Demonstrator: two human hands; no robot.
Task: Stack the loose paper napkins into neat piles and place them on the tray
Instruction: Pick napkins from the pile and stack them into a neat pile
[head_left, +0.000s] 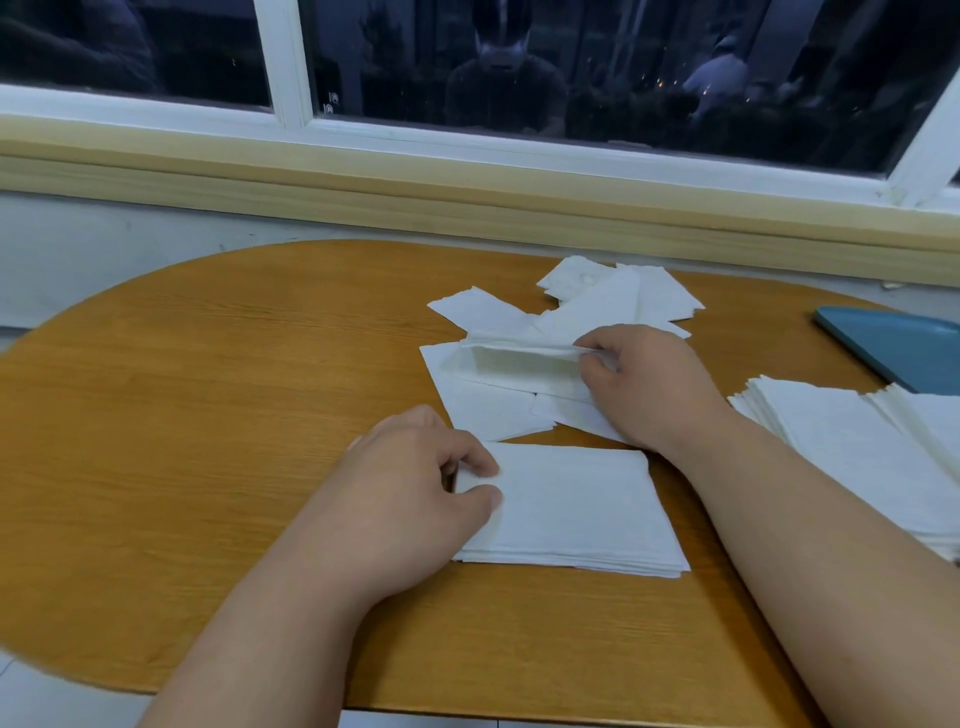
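White paper napkin (511, 358) up, neat white napkin pile (566, 509) lies bodyward

Right hand (644, 379) pinches the napkin's right end, long axis left-right, above the scattered loose napkin heap (623, 296). Pile sits just toward the person from it; left hand (415, 483) grips the pile's left edge. Blue-grey flat tray (898, 348) sits far right, nearer the right hand
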